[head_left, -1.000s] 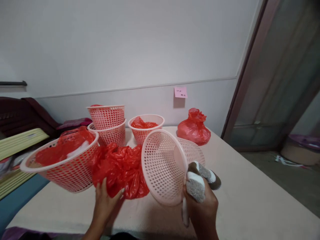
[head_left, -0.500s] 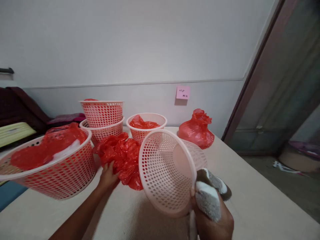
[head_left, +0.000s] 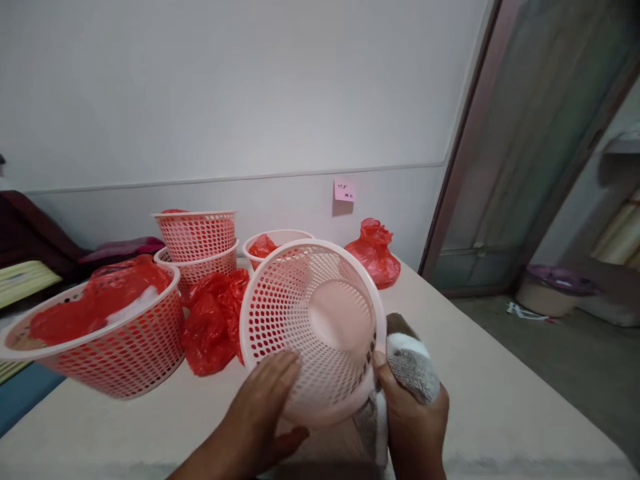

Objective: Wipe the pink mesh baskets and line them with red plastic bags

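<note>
A pale pink plastic basket (head_left: 341, 313) is tilted so that its open mouth faces me; I see no contents in it. My right hand (head_left: 417, 423) is closed on the right side of its rim, together with a bunched grey, brown and white fluffy cloth (head_left: 413, 363), part of which hangs below the basket. At the front left of the rim is my left hand (head_left: 260, 410), fingers stretched and together over the edge, thumb apart beneath. Crumpled red plastic bags (head_left: 210, 333) lie just left of the basket.
A large basket (head_left: 125, 363) holding red plastic and something white stands on the left of the pale table (head_left: 480, 393). Behind are two stacked baskets (head_left: 199, 237) and another basket (head_left: 287, 235). A tied red bag (head_left: 374, 257) sits near the wall, under a pink note (head_left: 344, 191).
My left hand has left the red plastic bags and come right to the basket's rim. The basket has moved slightly left and turned more toward me. The view has shifted right.
</note>
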Tool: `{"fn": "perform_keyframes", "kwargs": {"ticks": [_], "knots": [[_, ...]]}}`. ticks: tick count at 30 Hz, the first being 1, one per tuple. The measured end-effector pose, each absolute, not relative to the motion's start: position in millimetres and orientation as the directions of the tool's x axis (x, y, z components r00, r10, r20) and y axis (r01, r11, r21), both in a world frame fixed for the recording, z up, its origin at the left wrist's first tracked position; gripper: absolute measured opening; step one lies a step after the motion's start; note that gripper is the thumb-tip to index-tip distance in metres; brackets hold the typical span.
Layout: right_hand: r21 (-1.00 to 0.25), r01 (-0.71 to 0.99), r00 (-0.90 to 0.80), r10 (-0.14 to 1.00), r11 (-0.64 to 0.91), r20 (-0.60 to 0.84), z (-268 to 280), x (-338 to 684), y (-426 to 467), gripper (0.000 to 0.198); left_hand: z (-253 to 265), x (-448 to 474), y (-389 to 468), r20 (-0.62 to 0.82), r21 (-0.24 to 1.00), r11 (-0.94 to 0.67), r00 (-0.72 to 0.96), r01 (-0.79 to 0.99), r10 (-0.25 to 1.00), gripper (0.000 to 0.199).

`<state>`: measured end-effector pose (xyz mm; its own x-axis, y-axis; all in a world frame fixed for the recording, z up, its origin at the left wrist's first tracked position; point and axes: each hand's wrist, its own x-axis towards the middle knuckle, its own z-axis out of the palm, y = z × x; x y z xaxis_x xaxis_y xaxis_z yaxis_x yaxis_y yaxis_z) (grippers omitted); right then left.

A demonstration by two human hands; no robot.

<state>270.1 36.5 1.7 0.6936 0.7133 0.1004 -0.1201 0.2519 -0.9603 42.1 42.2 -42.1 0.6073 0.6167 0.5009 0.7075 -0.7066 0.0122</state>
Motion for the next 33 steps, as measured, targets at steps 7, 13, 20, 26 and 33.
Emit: {"fn": "perform_keyframes", "kwargs": {"ticks": [7,13,20,26,33], "knots": [[-0.826,0.328,0.681,0.491,0.459,0.543,11,265,-1,0.025,-16,90,40,0.599,0.125,-0.869,0.661,0.479,0.451,0.043],[-0.597,0.584,0.431,0.413,0.55,0.802,-15,299,33,0.029,0,95,6,0.527,0.543,-0.691,0.447,0.477,0.723,0.036],[-0.6,0.622,0.341,0.516,0.502,0.785,-38,311,55,0.046,-6,104,-4,0.433,0.827,-0.404,0.015,0.39,0.901,0.024],[-0.275,0.612,0.006,0.343,0.742,0.939,-14,230,7,0.05,10,114,-3,0.224,0.971,-0.236,-0.234,-0.027,0.946,0.038],[-0.544,0.698,0.396,0.382,0.466,0.835,-42,288,53,0.044,33,112,-20,0.157,0.984,-0.175,-0.315,-0.03,0.936,0.04]]}}
